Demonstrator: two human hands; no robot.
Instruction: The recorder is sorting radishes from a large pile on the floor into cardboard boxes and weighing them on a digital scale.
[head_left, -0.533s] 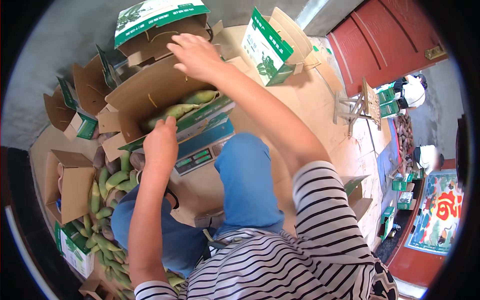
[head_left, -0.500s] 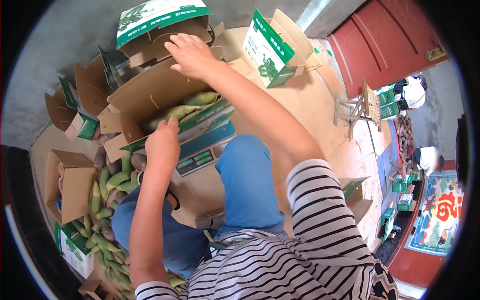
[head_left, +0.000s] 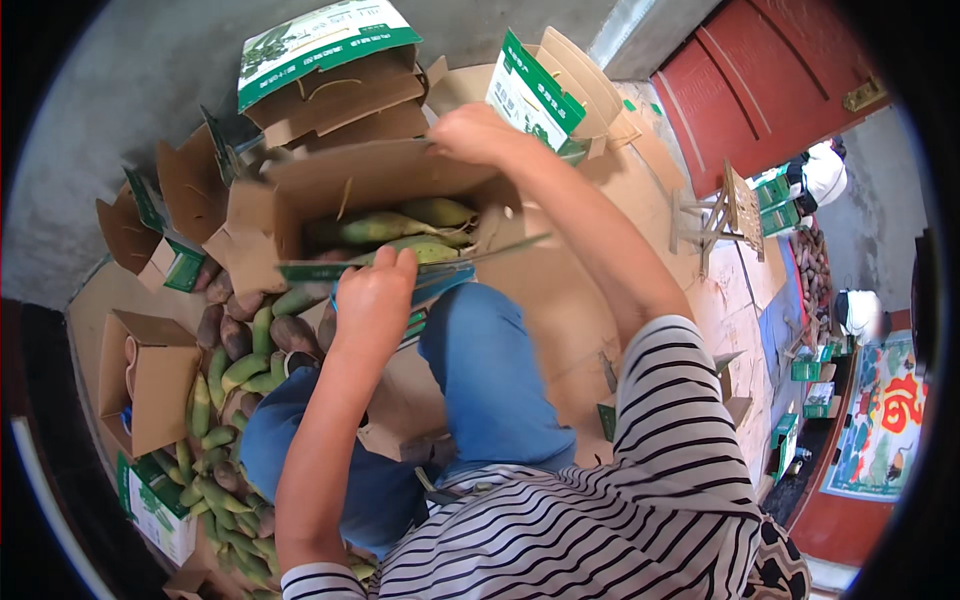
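An open cardboard carton [head_left: 390, 168] stands before my knees, with several long green radishes [head_left: 378, 226] lying inside. My left hand [head_left: 378, 290] is closed over the top edge of its near green panel [head_left: 315, 271], which I see almost edge-on. At the right end of the far brown panel, my right hand [head_left: 470, 135] is closed with its fingertips bent down onto the upper edge. A cord handle hangs inside that far panel. The carton's lower front is partly hidden by my left hand and knee.
Green radishes [head_left: 243, 372] and dark purplish roots [head_left: 236, 337] are heaped at left, beside a brown box [head_left: 165, 390]. Other open cartons [head_left: 335, 95] line the wall. A green-and-white carton [head_left: 530, 95] stands right of my right hand. Farther right are a wooden stool [head_left: 738, 215] and two people.
My right hand has moved right and down, from spread fingers to closed on the far panel. My left hand and the carton have shifted right. The near panel now stands more edge-on.
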